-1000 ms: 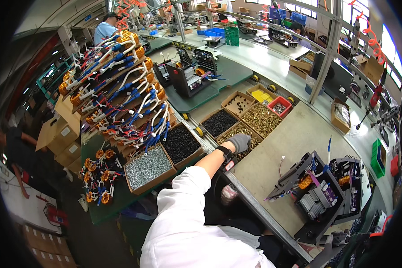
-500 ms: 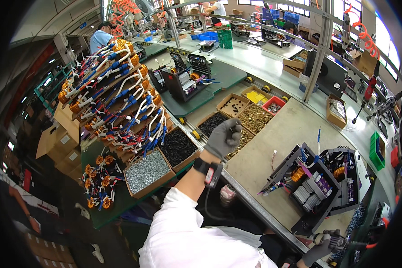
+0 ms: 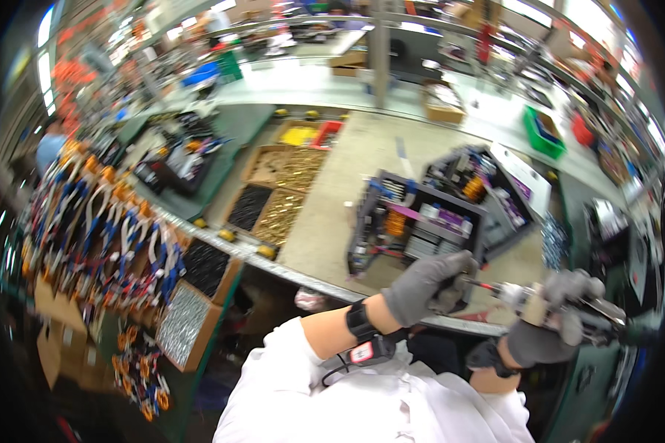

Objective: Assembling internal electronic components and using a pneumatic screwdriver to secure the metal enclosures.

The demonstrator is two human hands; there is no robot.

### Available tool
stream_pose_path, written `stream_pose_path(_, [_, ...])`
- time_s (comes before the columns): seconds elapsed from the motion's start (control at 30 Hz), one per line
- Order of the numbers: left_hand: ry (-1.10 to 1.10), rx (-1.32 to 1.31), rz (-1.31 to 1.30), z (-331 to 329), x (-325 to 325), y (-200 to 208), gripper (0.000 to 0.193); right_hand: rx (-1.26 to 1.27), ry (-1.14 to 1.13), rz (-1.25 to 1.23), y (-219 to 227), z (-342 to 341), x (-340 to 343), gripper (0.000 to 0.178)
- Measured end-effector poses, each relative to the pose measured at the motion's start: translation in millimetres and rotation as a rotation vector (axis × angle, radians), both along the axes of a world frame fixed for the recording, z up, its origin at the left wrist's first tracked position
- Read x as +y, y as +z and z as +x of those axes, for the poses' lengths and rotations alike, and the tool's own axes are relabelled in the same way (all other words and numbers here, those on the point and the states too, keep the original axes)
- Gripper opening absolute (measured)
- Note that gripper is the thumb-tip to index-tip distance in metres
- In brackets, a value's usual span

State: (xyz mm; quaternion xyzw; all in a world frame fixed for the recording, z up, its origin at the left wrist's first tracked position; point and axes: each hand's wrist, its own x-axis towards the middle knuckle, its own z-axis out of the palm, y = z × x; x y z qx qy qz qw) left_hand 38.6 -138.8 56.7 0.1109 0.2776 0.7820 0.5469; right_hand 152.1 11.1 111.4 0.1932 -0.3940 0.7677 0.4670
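Note:
My left hand (image 3: 430,286), in a grey glove, is closed in a pinch at the front edge of the bench. Whatever its fingertips hold is too small and blurred to name. Just right of them is the thin, reddish tip of a power screwdriver (image 3: 511,294). Gripping that tool is my gloved right hand (image 3: 550,325), with the tool pointing left toward the pinched fingers. Beyond both hands are two open black device housings (image 3: 486,225) side by side, holding copper coils (image 3: 396,223), grey heatsinks and purple boards.
Boxes of brass-coloured fasteners (image 3: 281,214), black screws (image 3: 250,207) and silver screws (image 3: 188,325) line the left. A tall rack of wired coils (image 3: 103,221) stands farther left. A green bin (image 3: 544,133) sits at the back right. A metal post (image 3: 381,59) rises behind the bench.
My left hand has moved right from the fastener boxes to the screwdriver's tip. My right hand has brought the tool up beside it. The view has turned right and is blurred.

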Motion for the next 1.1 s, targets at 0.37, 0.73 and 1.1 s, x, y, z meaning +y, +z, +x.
stream_pose_path(0.37, [-0.063,-0.211,0.134,2,-1,2,0.028,0.118,-0.12,0.024,-5,-12,-16,0.047])
stream_pose_path(0.73, [0.075,-0.124,0.089,-6,-8,-1,0.029,0.158,-0.112,0.083,-5,-37,-24,0.05])
stream_pose_path(1.1, [0.06,1.597,-0.706,-87,-34,46,0.034,-0.23,-0.062,0.0,31,-120,-12,0.032])
